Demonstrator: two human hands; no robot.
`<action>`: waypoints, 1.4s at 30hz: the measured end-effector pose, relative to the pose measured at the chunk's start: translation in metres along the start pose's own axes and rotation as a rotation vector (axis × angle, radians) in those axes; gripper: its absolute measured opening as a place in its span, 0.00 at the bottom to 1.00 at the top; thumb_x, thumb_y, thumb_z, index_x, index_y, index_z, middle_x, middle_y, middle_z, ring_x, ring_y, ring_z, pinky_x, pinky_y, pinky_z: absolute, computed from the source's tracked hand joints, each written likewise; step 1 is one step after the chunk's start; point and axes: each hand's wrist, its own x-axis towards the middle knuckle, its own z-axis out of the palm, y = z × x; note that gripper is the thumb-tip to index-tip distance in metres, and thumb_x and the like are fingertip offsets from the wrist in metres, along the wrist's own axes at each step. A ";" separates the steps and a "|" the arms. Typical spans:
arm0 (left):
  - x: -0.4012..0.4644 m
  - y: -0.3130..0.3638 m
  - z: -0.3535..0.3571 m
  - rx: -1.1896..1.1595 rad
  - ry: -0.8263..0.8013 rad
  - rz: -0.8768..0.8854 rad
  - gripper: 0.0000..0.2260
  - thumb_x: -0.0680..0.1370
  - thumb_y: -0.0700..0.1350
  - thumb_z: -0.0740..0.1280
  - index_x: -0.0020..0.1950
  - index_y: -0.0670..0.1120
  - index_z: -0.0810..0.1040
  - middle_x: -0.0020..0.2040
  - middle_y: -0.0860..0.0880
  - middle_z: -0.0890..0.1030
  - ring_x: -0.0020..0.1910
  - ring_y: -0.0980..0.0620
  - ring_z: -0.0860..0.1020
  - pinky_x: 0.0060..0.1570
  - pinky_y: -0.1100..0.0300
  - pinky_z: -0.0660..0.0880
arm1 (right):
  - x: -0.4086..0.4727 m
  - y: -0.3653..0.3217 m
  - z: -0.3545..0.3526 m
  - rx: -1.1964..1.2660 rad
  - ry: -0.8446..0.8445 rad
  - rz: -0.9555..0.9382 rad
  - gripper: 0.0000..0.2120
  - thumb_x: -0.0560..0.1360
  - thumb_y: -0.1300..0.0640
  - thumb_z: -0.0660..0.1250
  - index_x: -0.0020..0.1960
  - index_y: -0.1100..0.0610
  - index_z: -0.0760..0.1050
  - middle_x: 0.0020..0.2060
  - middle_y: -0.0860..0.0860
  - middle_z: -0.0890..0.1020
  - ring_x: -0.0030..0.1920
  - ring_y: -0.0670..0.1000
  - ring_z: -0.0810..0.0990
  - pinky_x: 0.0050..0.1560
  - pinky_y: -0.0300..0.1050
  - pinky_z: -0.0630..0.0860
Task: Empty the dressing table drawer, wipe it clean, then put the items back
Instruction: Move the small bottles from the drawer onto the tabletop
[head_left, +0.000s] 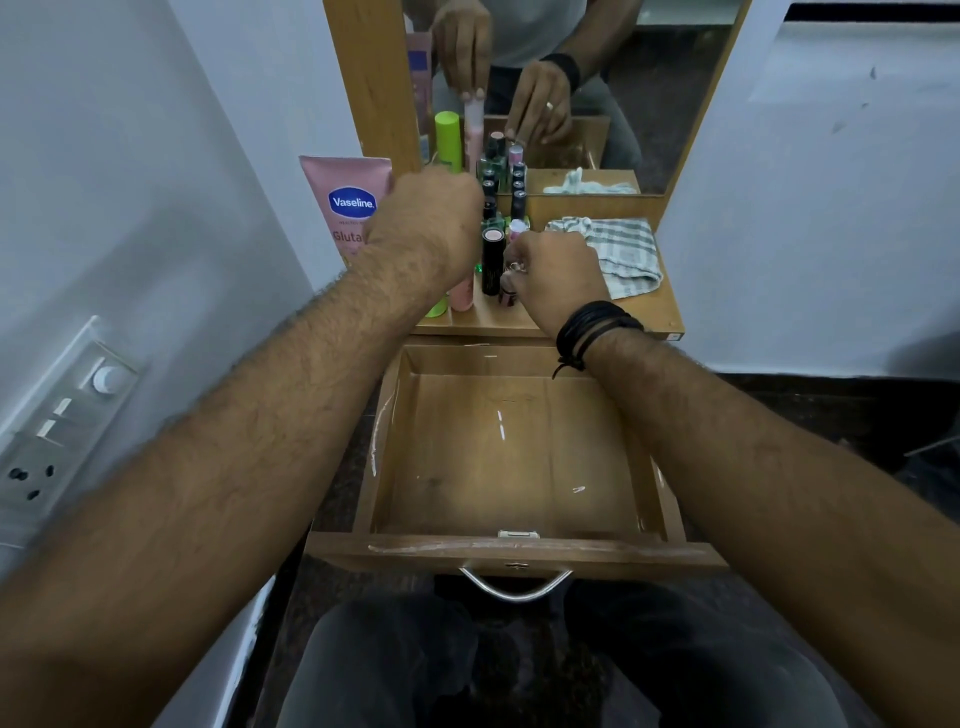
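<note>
Head view, with the drawer (511, 457) as the landmark. It is pulled fully out toward the person's lap and holds nothing, so its bare wooden floor shows, marked with a few pale scuffs. I judge the emptying to be done or nearly done; whether the wiping has happened cannot be told.

Everything else stands on the table top (644, 312) just beyond the drawer's far edge, probably parked there to keep the drawer floor free. Both arms reach across the open drawer to that cluster.

The left hand (431, 228), beyond the drawer's far left corner, is curled around a pale pink tube (462, 296) whose lower end shows under the hand. Just left of it, the bottom of a green bottle (437, 307) peeks out; I cannot tell whether the fingers hold that too.

The right hand (558, 275), beyond the middle of the drawer's far edge, has its fingers curled and seems to pinch a small dark bottle (508, 293). The grip is partly hidden.

Counted:
- 1 drawer.
- 1 checked cloth (618, 252), crumpled beyond the drawer's far right corner, within easy reach for wiping.
- 1 large pink Vaseline tube (345, 205), upright beyond the far left corner.
- 1 tall black lipstick (492, 262) between the hands.
- Behind it, a tight row of small dark bottles (517, 200), about 4 to 6. The mirror (571, 93) doubles them, so the count is uncertain.
</note>
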 end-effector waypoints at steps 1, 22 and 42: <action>0.000 0.000 0.001 -0.002 0.001 -0.001 0.14 0.77 0.38 0.71 0.63 0.41 0.79 0.56 0.39 0.79 0.54 0.39 0.79 0.51 0.46 0.77 | 0.000 0.000 0.001 -0.007 -0.007 0.003 0.16 0.78 0.53 0.69 0.65 0.52 0.79 0.59 0.54 0.82 0.59 0.56 0.79 0.57 0.47 0.76; 0.007 -0.008 0.002 0.012 0.061 0.073 0.09 0.79 0.38 0.62 0.57 0.37 0.77 0.52 0.35 0.80 0.52 0.33 0.78 0.53 0.41 0.77 | -0.002 -0.004 0.005 -0.087 -0.007 -0.037 0.13 0.79 0.55 0.68 0.63 0.54 0.76 0.58 0.55 0.78 0.58 0.58 0.78 0.54 0.52 0.76; 0.009 -0.009 0.004 -0.005 0.081 0.069 0.09 0.79 0.38 0.63 0.57 0.38 0.78 0.52 0.36 0.80 0.52 0.34 0.79 0.53 0.41 0.77 | -0.006 0.001 0.006 -0.069 -0.022 -0.027 0.15 0.78 0.55 0.67 0.64 0.53 0.74 0.57 0.54 0.78 0.57 0.59 0.78 0.56 0.55 0.77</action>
